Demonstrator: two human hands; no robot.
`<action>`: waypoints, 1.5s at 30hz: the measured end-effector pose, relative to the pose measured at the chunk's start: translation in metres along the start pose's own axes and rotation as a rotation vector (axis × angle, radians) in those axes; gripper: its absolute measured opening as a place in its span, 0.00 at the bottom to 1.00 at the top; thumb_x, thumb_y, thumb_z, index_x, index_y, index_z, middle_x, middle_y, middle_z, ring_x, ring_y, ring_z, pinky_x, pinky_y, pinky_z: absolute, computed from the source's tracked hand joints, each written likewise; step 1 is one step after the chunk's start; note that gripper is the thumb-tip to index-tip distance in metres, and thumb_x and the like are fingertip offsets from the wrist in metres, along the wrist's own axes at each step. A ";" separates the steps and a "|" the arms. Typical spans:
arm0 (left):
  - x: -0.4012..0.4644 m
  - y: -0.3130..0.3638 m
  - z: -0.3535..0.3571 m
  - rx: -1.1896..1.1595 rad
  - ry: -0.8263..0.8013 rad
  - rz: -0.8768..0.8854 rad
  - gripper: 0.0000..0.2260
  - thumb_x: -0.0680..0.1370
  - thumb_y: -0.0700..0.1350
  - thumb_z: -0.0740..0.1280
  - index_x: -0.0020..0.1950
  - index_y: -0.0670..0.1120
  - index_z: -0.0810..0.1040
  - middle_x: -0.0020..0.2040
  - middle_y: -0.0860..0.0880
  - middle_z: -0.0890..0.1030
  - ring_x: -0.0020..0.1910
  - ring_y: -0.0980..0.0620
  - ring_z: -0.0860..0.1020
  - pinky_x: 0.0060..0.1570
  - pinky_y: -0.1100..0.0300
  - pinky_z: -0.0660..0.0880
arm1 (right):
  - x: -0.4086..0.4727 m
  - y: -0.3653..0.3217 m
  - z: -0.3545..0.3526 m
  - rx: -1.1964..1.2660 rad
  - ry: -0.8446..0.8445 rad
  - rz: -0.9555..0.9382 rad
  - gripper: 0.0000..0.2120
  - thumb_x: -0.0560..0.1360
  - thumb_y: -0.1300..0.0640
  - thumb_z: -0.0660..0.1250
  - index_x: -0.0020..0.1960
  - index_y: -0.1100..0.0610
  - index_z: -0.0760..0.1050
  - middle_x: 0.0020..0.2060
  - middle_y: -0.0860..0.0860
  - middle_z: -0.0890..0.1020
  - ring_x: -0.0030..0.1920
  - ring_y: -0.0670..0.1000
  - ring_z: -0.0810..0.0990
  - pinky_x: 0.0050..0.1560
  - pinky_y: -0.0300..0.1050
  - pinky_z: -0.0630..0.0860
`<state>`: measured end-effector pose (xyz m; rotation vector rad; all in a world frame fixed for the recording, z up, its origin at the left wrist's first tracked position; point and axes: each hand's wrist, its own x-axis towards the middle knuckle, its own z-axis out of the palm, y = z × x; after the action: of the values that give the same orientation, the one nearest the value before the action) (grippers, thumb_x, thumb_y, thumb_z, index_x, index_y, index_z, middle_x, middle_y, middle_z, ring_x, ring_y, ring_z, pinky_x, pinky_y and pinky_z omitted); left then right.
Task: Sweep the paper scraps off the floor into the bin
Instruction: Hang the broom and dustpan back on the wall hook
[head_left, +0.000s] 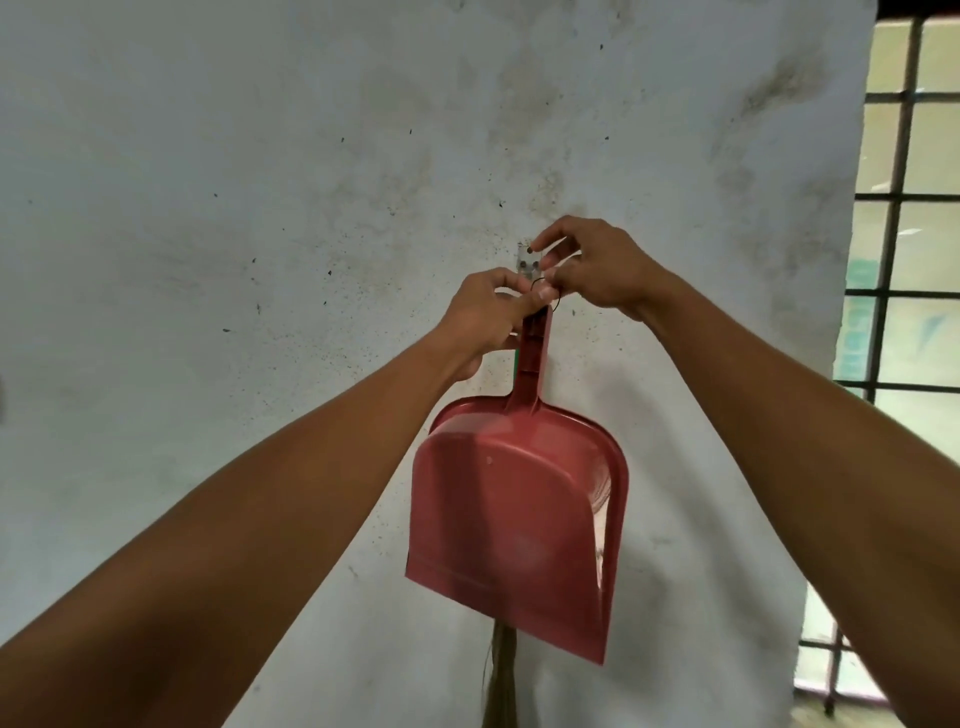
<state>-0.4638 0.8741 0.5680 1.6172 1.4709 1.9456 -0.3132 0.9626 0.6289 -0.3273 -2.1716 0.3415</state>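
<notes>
Stained wall (260, 182), left hand (488, 312) gripping dustpan (514, 509) handle, right hand (597, 270) pinching its loop (545, 291), broom (501, 680) mostly hidden.

The dustpan (514, 509) hangs against the wall (234, 182), handle up, directly below the wall hook (529, 258). The left hand (491, 317) is at the handle top, left of the right hand (592, 267), which is beside the hook. Broom bristles (501, 680) lie behind and below the dustpan. A window grille (904, 249) stands at far right.
</notes>
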 end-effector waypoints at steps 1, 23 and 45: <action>0.006 -0.003 -0.001 -0.007 0.010 -0.006 0.17 0.76 0.49 0.80 0.56 0.39 0.81 0.41 0.46 0.85 0.35 0.52 0.82 0.47 0.49 0.87 | 0.004 0.004 0.003 -0.033 0.033 -0.008 0.17 0.76 0.65 0.74 0.62 0.55 0.79 0.51 0.51 0.84 0.44 0.48 0.87 0.35 0.31 0.77; 0.127 -0.052 -0.008 0.098 0.148 -0.129 0.04 0.82 0.49 0.71 0.50 0.50 0.82 0.51 0.43 0.86 0.53 0.42 0.85 0.51 0.43 0.86 | 0.107 0.060 0.054 -0.271 0.209 0.193 0.20 0.72 0.70 0.74 0.58 0.54 0.75 0.59 0.59 0.78 0.47 0.55 0.85 0.36 0.43 0.81; 0.010 -0.040 -0.020 0.265 0.124 -0.289 0.07 0.80 0.37 0.70 0.57 0.41 0.84 0.54 0.41 0.86 0.41 0.49 0.86 0.40 0.56 0.86 | -0.014 0.056 0.078 -0.276 0.091 0.253 0.13 0.77 0.60 0.68 0.61 0.57 0.78 0.56 0.55 0.83 0.62 0.56 0.78 0.57 0.41 0.72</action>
<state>-0.5000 0.8894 0.5449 1.3016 1.9593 1.7757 -0.3622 1.0002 0.5536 -0.7617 -2.0912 0.1616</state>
